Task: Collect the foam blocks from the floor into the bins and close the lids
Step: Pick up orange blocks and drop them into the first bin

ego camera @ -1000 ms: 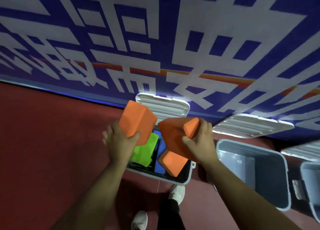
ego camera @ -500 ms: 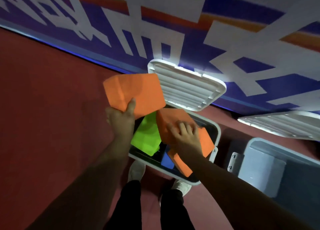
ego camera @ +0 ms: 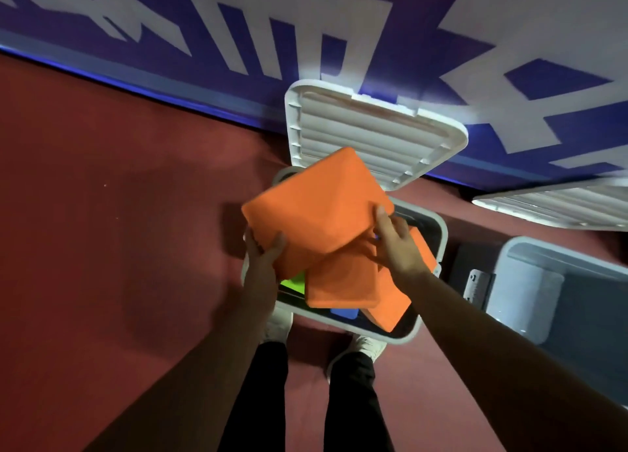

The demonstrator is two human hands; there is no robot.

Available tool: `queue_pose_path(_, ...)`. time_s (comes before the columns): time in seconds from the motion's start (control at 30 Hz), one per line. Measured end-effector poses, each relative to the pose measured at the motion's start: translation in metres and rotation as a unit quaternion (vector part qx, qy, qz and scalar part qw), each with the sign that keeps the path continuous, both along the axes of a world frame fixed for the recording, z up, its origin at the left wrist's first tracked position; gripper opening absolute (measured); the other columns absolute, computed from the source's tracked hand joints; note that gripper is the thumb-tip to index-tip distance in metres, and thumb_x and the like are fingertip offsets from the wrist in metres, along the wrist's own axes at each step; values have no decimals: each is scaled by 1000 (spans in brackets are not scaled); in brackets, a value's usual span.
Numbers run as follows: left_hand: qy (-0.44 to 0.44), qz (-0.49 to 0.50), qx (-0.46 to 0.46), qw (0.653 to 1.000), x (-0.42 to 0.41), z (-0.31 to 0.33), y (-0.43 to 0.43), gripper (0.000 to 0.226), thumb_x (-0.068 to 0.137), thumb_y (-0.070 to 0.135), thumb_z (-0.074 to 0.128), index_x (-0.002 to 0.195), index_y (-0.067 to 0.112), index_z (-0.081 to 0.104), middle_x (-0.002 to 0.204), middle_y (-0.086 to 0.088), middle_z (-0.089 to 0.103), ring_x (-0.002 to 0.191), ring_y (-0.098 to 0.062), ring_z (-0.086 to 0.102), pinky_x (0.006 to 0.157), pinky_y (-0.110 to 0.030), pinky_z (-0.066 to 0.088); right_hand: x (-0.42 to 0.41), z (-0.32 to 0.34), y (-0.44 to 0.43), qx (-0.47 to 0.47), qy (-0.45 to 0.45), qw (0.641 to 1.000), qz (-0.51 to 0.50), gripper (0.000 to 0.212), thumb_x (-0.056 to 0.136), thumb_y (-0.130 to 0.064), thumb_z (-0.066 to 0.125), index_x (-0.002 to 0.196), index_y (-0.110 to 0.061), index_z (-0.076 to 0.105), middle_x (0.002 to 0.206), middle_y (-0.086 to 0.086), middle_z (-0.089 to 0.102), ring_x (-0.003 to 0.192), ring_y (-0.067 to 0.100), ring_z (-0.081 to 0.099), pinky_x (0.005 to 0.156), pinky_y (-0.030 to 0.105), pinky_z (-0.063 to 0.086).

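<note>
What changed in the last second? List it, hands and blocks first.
The right hand let go of its orange blocks, which now lie in the bin, and moved up to touch the right edge of the large orange block. The left hand swung that block across over the bin. Unchanged: the left hand's grip on it, the open lid, the green block inside.

Left hand [ego camera: 263,256] grips orange block [ego camera: 319,210] over open bin [ego camera: 390,338]. Right hand [ego camera: 396,246] touches its right edge. Lid [ego camera: 367,132] up behind.
</note>
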State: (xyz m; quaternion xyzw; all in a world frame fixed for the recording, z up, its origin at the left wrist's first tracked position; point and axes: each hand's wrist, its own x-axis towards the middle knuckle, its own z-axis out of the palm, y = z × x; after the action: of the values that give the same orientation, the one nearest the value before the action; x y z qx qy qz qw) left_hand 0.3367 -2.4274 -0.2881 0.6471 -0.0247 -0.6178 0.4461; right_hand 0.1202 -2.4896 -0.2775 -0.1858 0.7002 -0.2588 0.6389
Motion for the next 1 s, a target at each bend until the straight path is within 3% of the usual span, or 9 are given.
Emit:
queue_pose_path(0.13, 83, -41, 13, 996, -2, -5, -5, 75, 81, 25, 76, 145, 41, 40, 138, 6, 58, 124, -25, 58, 95, -55, 51, 3, 3, -10, -28, 16, 996, -78, 86, 75, -68, 70, 146, -35, 34, 140, 0, 49, 116, 24, 61, 84, 49, 59)
queue_pose_path(0.23, 96, -58, 35, 993, -1, -14, -7, 67, 81, 31, 73, 143, 31, 47, 136, 0, 61, 122, -27, 60, 97, -53, 51, 3, -1, 0, -37, 64, 992, -101, 51, 85, -54, 69, 120, -22, 50, 116, 3, 62, 104, 19, 63, 88, 41, 56)
queue_pose_path(0.3, 2, -106, 63, 992, -1, -19, -10, 61, 85, 43, 68, 141, 28, 50, 134, -1, 61, 121, -27, 59, 101, -51, 48, 0, -1, 13, -48, 115, 988, -96, 32, 93, -39, 64, 106, -15, 49, 99, 2, 57, 91, 17, 56, 75, 26, 49)
queue_pose_path(0.33, -104, -167, 78, 977, 0, -23, -11, 60, 85, 52, 62, 139, 27, 51, 133, -4, 59, 120, -28, 58, 102, -51, 46, -3, -4, 21, -51, 138, 986, -74, 27, 95, -34, 63, 103, -13, 48, 95, 1, 55, 88, 17, 53, 70, 23, 45)
queue_pose_path(0.43, -354, -318, 49, 878, -3, -34, -12, 58, 90, 55, 49, 134, 17, 53, 129, -13, 56, 119, -32, 54, 101, -49, 44, -10, -14, 45, -38, 214, 976, 21, 26, 96, -36, 59, 104, -13, 49, 100, 3, 56, 91, 20, 54, 67, 25, 42)
queue_pose_path(0.63, -398, -318, 22, 860, -17, -22, -23, 82, 74, 46, 52, 150, 22, 34, 142, -19, 45, 131, -32, 42, 109, -40, 33, -13, -19, 38, -47, 261, 963, 54, 30, 89, -43, 58, 105, -18, 52, 110, 6, 58, 98, 22, 58, 83, 37, 48)
queue_pose_path(0.77, -419, -333, 6, 844, -16, -1, -35, 64, 84, 36, 63, 140, 10, 47, 141, -19, 47, 131, -34, 43, 108, -38, 32, -14, 0, 26, -43, 273, 957, 82, 43, 87, -46, 56, 116, -14, 52, 119, 5, 56, 107, 23, 55, 91, 36, 44)
queue_pose_path(0.9, -432, -300, 2, 850, -13, 42, -53, 59, 80, 42, 60, 127, 6, 56, 123, -18, 58, 119, -35, 50, 101, -38, 37, -16, 40, 14, -40, 297, 948, 108, 35, 92, -41, 57, 110, -13, 47, 120, 7, 49, 104, 22, 50, 88, 32, 39)
queue_pose_path(1.0, -439, -308, -43, 843, -20, 103, -69, 42, 88, 25, 65, 124, 5, 56, 123, -16, 56, 122, -31, 48, 103, -35, 36, -24, 95, 7, -63, 314, 937, 141, 54, 92, -42, 57, 129, -4, 47, 131, 13, 47, 107, 21, 45, 93, 32, 37)
